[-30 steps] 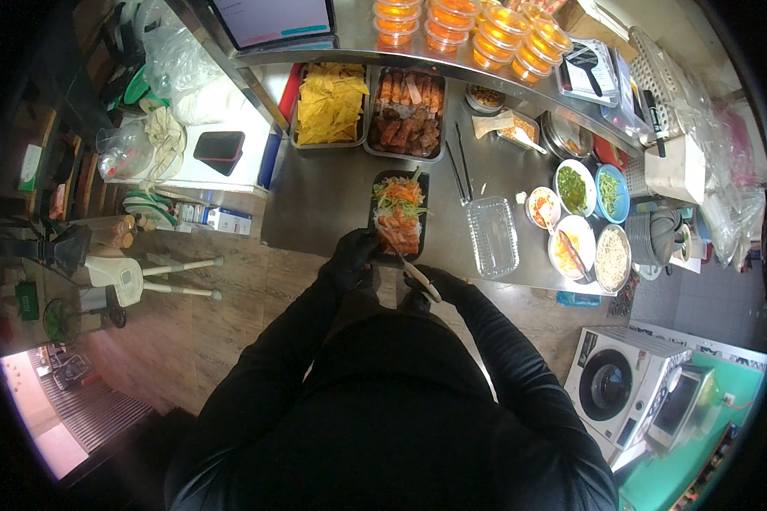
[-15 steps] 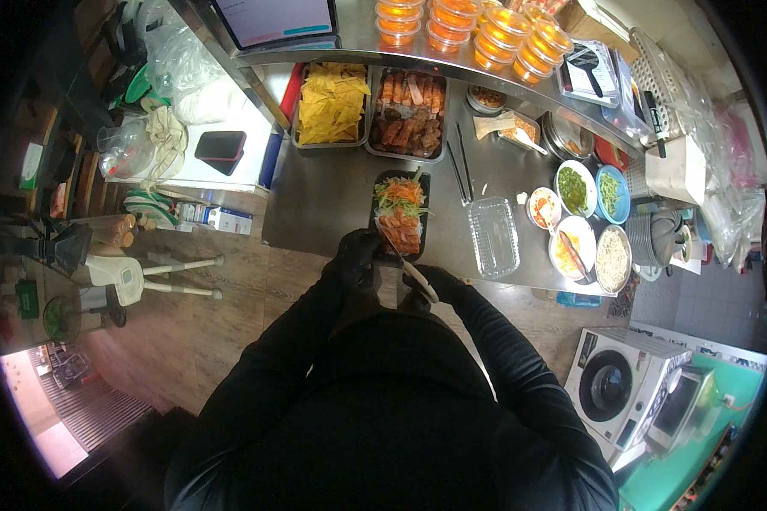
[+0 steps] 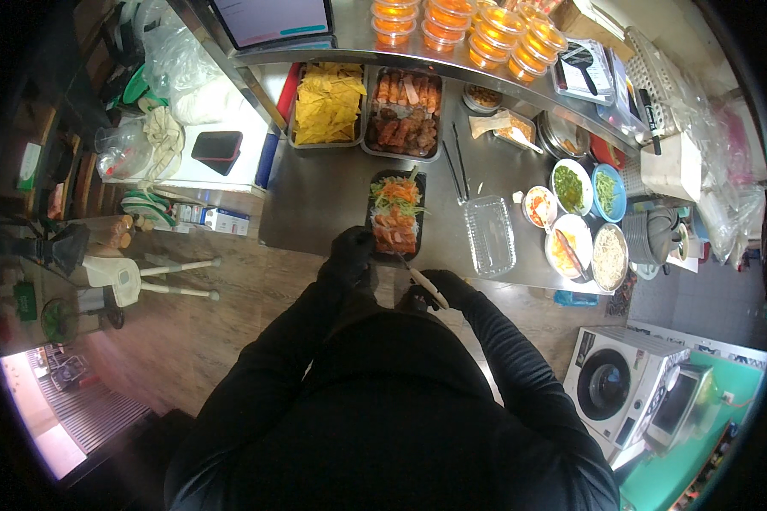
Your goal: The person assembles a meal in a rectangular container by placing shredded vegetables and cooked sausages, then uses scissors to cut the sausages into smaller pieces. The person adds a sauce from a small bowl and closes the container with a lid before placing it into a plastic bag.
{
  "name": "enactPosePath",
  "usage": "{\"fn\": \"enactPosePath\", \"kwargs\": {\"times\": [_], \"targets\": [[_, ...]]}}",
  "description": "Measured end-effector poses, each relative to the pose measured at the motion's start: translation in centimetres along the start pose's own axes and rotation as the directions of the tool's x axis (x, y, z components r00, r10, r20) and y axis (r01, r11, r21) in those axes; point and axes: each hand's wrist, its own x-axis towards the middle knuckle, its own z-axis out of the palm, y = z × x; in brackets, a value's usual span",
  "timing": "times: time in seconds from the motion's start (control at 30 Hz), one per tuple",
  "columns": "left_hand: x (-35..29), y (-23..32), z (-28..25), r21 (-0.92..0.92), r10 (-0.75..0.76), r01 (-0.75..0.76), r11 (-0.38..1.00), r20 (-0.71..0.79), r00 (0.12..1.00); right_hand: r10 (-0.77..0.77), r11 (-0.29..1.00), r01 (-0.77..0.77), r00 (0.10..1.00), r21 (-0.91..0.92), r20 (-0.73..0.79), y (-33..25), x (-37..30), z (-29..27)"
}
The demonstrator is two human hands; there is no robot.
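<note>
A black food tray lies near the counter's front edge, filled with shredded vegetables at its far end and orange-brown meat pieces nearer me. My left hand, in a black glove, is closed at the tray's near left corner. Just off the near right corner, my black-gloved right hand grips scissors by their pale handle. Their metal end points at the near end of the meat; my fingers partly hide the handle.
Behind the tray stand a pan of yellow chips and a pan of grilled meat. Black tongs and a clear plastic container lie to the right, before several ingredient bowls. A metal shelf overhangs the back.
The scissors have drawn back from over the meat toward the tray's near edge, and their handle has turned. My left hand stays at the tray's corner. The whole view shifts slightly.
</note>
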Motion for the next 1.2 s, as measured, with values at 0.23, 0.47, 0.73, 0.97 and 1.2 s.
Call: {"fn": "enactPosePath", "kwargs": {"times": [0.23, 0.47, 0.73, 0.97, 1.2], "targets": [[0.1, -0.2, 0.3, 0.045, -0.053, 0.055, 0.997, -0.048, 0.997, -0.033, 0.999, 0.033, 0.999, -0.011, -0.009, 1.5, 0.8, 0.4], [-0.3, -0.8, 0.4, -0.017, -0.045, 0.044, 0.999, -0.019, 0.999, 0.092, 0.988, -0.090, 0.996, 0.123, -0.014, 1.4, 0.9, 0.7], [-0.4, -5.1, 2.3, 0.283, 0.166, -0.153, 0.947, -0.023, 0.986, 0.177, 0.983, -0.177, 0.984, 0.057, 0.009, 3.3, -4.4, -0.7], [-1.9, -1.4, 1.9, 0.531, 0.238, -0.206, 0.822, 0.008, 0.971, 0.271, 0.959, -0.274, 0.962, 0.076, 0.042, 4.5, -6.3, -0.9], [-0.4, -2.4, 2.8, 0.420, 0.179, -0.166, 0.892, 0.010, 0.984, 0.217, 0.974, -0.212, 0.975, 0.085, -0.054, 4.0, -6.4, -0.7]]}}
